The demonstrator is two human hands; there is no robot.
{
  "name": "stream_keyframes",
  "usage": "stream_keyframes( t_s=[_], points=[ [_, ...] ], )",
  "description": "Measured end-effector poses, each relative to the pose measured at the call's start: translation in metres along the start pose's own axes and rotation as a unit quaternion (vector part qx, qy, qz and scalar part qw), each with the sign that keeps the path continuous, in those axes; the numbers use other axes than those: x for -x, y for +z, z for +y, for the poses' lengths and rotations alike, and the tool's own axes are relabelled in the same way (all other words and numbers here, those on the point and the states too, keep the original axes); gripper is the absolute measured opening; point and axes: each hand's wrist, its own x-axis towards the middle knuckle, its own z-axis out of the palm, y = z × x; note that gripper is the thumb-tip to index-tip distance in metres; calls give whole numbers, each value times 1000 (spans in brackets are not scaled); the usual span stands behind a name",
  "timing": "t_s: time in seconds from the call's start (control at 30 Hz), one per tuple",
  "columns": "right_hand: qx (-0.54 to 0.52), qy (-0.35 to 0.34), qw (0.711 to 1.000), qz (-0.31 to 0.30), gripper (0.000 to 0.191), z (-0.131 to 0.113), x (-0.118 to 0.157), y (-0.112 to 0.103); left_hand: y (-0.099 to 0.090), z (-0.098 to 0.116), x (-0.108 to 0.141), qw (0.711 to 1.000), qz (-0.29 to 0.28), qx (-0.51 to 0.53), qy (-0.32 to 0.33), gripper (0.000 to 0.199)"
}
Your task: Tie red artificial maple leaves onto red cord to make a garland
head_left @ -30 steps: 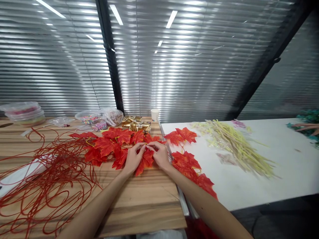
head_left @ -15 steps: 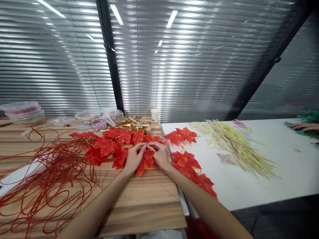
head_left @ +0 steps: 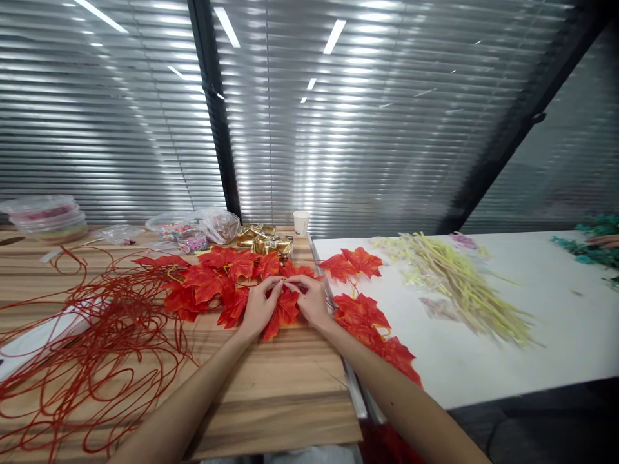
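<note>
My left hand (head_left: pixel 261 304) and my right hand (head_left: pixel 309 298) meet at the fingertips over a red artificial maple leaf (head_left: pixel 283 316). Both are closed in a pinch at the leaf's stem end; the exact spot between the fingertips is too small to make out. The leaf hangs below them, towards me. It belongs to a garland of red maple leaves (head_left: pixel 207 283) spread to the left and behind my hands. More of the leaves (head_left: pixel 362 314) run to the right, under my right forearm and down past the table edge.
Tangled red cord (head_left: pixel 111 341) covers the left of the wooden table (head_left: pixel 280 399), over a white flat object (head_left: pixel 43 341). Behind are tubs (head_left: pixel 46 219), gold packets (head_left: pixel 265 241) and a paper cup (head_left: pixel 301 223). On the white table (head_left: pixel 512 367) lie yellow stems (head_left: pixel 459 283); a person's hand (head_left: pixel 604 241) touches green foliage.
My hands stay pinched at the same spot, with barely any shift of the leaf. At the far right, the other person's hand has moved further right, partly out of view.
</note>
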Motion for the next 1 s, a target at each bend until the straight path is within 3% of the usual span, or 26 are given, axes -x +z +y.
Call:
stream_keyframes(
  t_s=[1.0],
  points=[
    [11,-5,1000,7,13,-8,-1,-3,0,5,0,1000,-4,10,-7,24]
  ],
)
